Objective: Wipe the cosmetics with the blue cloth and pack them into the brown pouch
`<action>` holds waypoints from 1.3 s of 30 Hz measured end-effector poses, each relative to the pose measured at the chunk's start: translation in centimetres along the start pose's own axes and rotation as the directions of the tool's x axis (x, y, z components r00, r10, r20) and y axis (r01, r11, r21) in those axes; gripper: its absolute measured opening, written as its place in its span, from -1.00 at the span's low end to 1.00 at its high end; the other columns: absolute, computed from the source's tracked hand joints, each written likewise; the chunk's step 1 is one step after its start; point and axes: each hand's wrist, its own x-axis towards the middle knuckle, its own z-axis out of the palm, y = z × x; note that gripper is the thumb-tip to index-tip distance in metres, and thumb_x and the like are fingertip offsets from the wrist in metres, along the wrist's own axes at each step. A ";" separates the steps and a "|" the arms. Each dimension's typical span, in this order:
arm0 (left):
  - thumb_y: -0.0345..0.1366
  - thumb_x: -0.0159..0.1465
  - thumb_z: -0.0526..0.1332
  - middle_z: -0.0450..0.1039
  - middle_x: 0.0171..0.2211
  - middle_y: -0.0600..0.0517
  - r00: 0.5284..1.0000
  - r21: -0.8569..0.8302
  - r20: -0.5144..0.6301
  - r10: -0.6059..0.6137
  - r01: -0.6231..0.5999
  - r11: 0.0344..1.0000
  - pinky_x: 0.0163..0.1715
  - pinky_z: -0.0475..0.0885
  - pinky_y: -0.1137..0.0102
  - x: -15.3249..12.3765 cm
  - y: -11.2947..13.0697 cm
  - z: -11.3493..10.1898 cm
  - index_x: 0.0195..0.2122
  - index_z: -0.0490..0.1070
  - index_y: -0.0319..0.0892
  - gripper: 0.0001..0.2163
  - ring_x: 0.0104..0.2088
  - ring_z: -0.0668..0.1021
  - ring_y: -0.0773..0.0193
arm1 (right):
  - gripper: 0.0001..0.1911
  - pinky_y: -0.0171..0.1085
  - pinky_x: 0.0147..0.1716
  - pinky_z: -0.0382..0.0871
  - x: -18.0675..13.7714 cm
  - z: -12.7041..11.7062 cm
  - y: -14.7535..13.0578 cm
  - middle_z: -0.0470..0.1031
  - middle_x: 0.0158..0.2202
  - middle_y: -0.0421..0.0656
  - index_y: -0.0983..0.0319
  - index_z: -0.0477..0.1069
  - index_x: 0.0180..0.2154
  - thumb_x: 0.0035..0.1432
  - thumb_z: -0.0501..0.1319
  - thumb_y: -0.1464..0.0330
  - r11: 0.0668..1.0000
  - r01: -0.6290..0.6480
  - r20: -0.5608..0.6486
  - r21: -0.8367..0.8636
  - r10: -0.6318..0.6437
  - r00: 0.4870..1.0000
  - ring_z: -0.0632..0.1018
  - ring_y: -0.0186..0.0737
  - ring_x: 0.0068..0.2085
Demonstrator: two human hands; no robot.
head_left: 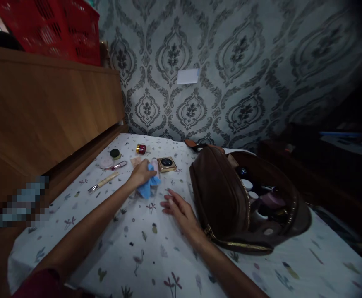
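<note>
My left hand [140, 174] is closed around a crumpled blue cloth [146, 188] above the patterned tablecloth. A pale pink tube or bottle [155, 164] shows right beside its fingers; whether they touch it I cannot tell. My right hand [181, 210] hovers low with its fingers apart, holding nothing, between the cloth and a brown bag [221, 194]. Just past my left hand lies a square gold compact [166, 164] with a dark round top. The unzipped bag is full of jars, bottles and other cosmetics [263, 198].
Left of my left hand lie a makeup brush [103, 183], a pink lip gloss tube [118, 165], a dark-lidded jar [115, 154] and a red jar with gold lid [141, 149]. A wooden cabinet [53, 111] bearing a red basket [53, 33] borders the left side; a patterned wall [193, 111] stands behind.
</note>
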 end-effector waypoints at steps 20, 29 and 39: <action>-0.18 0.39 0.05 0.42 -0.13 -0.14 0.641 0.225 -0.226 0.734 -0.698 0.679 -0.17 0.44 0.22 -9.8 0.0 3.4 -0.29 0.34 -0.15 -0.80 -0.11 0.46 0.07 | -0.45 -0.22 -0.12 0.41 -0.9 0.5 -2.0 0.57 -0.13 -0.12 0.18 0.44 0.02 0.02 0.38 0.10 0.992 -0.110 0.124 0.068 0.101 0.987 0.54 -0.11 -0.09; -0.13 0.33 0.07 0.44 -0.35 0.04 0.905 -0.156 -0.173 0.389 -0.415 0.897 -0.24 0.39 0.27 -7.5 -1.6 2.1 -0.27 0.29 -0.11 -0.83 -0.32 0.50 0.16 | -0.39 -0.19 0.00 0.32 -1.5 0.2 -1.5 0.52 -0.06 -0.09 0.20 0.42 0.05 0.03 0.38 0.04 0.998 -0.062 0.230 -0.005 0.061 0.971 0.49 -0.13 -0.02; -0.11 -0.04 0.37 0.34 -0.60 0.19 0.993 -0.804 0.112 0.023 0.077 0.590 -0.56 0.26 0.47 -5.9 -2.3 1.6 -0.43 0.28 -0.13 -0.69 -0.59 0.38 0.34 | -0.22 -0.33 -0.31 0.29 -1.9 0.4 -1.8 0.42 -0.29 -0.26 0.15 0.41 0.08 -0.25 0.53 0.25 0.981 -0.035 0.327 -0.190 0.096 0.940 0.43 -0.29 -0.31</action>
